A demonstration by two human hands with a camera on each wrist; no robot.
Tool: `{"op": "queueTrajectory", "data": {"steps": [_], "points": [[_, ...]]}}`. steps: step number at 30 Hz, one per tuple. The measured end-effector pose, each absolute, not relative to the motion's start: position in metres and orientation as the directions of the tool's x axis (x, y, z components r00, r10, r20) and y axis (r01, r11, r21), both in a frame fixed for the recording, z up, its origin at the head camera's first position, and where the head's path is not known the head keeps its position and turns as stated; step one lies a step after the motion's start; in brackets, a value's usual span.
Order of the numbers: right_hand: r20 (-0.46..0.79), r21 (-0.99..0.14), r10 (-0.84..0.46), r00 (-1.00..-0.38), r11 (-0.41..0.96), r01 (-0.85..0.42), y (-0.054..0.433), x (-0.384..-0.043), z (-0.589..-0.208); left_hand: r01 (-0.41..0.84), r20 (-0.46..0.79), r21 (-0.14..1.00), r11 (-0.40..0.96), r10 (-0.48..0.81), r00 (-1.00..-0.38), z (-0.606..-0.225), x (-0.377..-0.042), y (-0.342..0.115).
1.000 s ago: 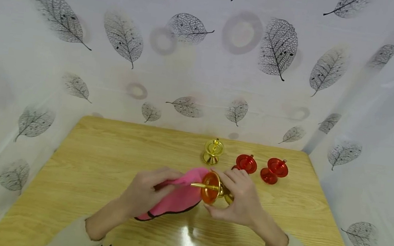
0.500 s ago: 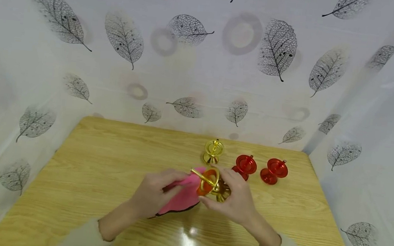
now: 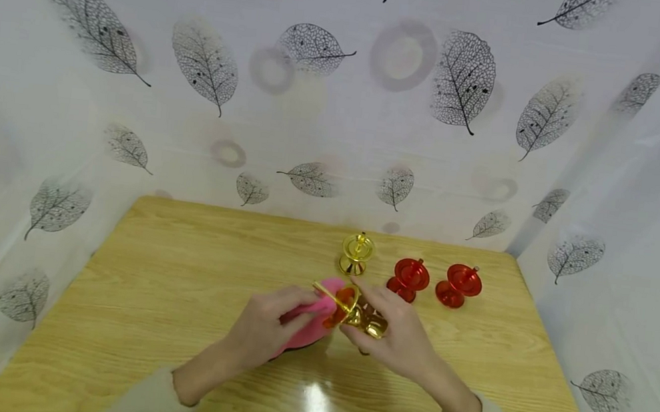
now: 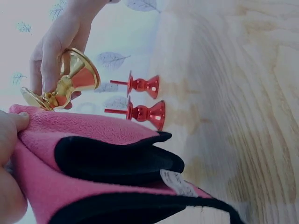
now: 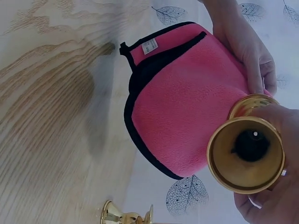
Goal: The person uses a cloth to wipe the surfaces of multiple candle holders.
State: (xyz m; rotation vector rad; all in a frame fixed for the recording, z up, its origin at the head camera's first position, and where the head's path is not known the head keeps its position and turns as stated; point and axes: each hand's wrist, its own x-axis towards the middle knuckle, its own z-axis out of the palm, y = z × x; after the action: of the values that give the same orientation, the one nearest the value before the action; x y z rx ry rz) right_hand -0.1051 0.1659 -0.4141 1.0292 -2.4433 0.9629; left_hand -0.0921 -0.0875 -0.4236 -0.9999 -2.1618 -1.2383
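On the left, the person's left hand (image 3: 262, 325) pinches a pink cloth (image 5: 187, 102) between thumb and fingers; the cloth hangs below that pinch in a fold, with black edging and a small white label (image 5: 150, 45) away from the fingertips. Just right of it, the dish of a gold candle holder (image 3: 357, 315) sits close against the cloth, though whether they touch is unclear. The holder lies tilted in the right hand (image 3: 403, 338), whose thumb and fingers clasp it, its spike pointing towards the left hand. Beyond the two grips, a second gold candle holder (image 3: 355, 266) stands upright on the wooden table (image 3: 193, 245). Farther right, past the right hand's fingers, stand a nearer red candle holder (image 3: 409, 278) and, beside it, another red candle holder (image 3: 459, 285).
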Motion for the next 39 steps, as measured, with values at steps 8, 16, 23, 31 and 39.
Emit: {"op": "queueTrajectory", "data": {"steps": [8, 16, 23, 31, 39], "points": [[0.65, -0.13, -0.538, -0.536, 0.616, -0.776, 0.161, -0.109, -0.411, 0.753, 0.662, 0.55, 0.361, 0.361, -0.656, -0.425, -0.091, -0.081], [0.717, 0.172, -0.582, -0.384, 0.682, -0.711, 0.153, -0.112, -0.416, 0.688, 0.608, 0.597, 0.412, 0.327, -0.724, -0.418, -0.087, -0.074], [0.701, 0.013, -0.537, -0.469, 0.667, -0.745, 0.155, -0.113, -0.42, 0.719, 0.637, 0.557, 0.415, 0.342, -0.691, -0.419, -0.088, -0.076], [0.628, -0.258, -0.498, -0.598, 0.592, -0.764, 0.157, -0.112, -0.417, 0.792, 0.675, 0.434, 0.429, 0.428, -0.601, -0.431, -0.091, -0.086], [0.604, -0.42, -0.423, -0.675, 0.551, -0.721, 0.157, -0.108, -0.413, 0.798, 0.685, 0.442, 0.409, 0.421, -0.595, -0.432, -0.089, -0.088]]}}
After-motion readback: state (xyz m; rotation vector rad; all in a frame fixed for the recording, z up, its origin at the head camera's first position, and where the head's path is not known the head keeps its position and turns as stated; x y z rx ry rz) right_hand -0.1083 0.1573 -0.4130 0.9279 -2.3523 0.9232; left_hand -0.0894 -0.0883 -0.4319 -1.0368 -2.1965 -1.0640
